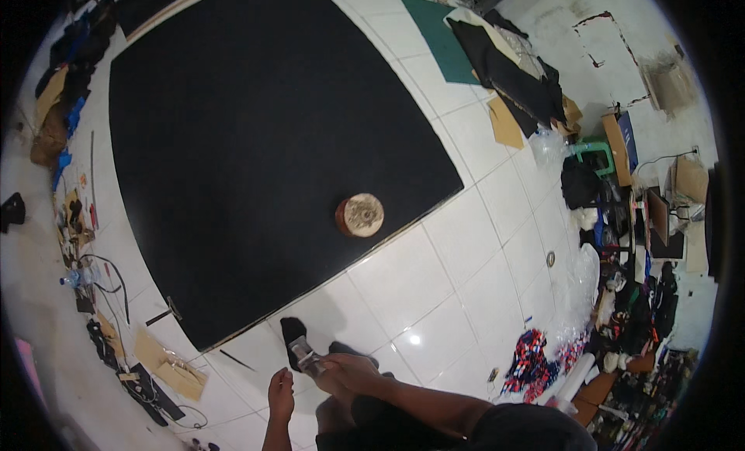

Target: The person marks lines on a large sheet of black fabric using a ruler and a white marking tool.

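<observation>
Right hand (341, 367) around clear object (305, 355) (small, glossy)

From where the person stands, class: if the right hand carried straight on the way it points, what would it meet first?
The right hand points up-left, holding a small clear object. Straight on lies white tiled floor, then probably the black sheet's edge; depth is unclear.

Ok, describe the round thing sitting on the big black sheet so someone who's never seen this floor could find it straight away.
A large black sheet covers most of the white tiled floor. Near its lower right edge, well in from the clutter along the walls, stands a short round tin. It is the only thing on the sheet, with a reddish-brown side and a pale, patterned top.
</observation>
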Available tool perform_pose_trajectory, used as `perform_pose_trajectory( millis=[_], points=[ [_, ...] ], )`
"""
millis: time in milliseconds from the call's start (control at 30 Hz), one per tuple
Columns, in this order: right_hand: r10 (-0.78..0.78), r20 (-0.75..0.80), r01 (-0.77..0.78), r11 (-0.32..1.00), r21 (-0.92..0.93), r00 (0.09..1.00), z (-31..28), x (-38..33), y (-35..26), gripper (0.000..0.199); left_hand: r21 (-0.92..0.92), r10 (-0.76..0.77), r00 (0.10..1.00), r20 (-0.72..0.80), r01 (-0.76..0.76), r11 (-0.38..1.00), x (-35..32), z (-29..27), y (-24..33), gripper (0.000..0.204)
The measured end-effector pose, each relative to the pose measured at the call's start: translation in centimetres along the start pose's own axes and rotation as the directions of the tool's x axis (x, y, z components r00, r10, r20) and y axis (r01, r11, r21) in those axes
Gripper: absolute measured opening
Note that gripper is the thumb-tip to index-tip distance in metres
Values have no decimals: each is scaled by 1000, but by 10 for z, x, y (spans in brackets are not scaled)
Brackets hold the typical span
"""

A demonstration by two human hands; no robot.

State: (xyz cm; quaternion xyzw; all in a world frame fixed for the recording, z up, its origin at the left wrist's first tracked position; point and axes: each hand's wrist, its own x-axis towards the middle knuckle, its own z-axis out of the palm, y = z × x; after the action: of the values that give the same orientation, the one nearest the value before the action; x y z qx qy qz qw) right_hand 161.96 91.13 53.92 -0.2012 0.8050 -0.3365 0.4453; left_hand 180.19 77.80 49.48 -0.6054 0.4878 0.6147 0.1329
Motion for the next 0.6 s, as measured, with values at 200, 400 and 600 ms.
perform_pose_trajectory(
  millis=[200,400,600],
  points=[
    [186,-28,-187,981,-46,982,-173,-20,61,20,315,247,945,-216,-172,934,-23,73,-56,41],
    [-347,-332,326,938,-120,877,-375,-15,184,12,457,250,958,-141,-161,875,-74,198,15,34],
    [-216,-196,225,974,26,957,-524,45,286,23,406,278,923,-266,-155,901,-70,347,48,30]
  ],
)
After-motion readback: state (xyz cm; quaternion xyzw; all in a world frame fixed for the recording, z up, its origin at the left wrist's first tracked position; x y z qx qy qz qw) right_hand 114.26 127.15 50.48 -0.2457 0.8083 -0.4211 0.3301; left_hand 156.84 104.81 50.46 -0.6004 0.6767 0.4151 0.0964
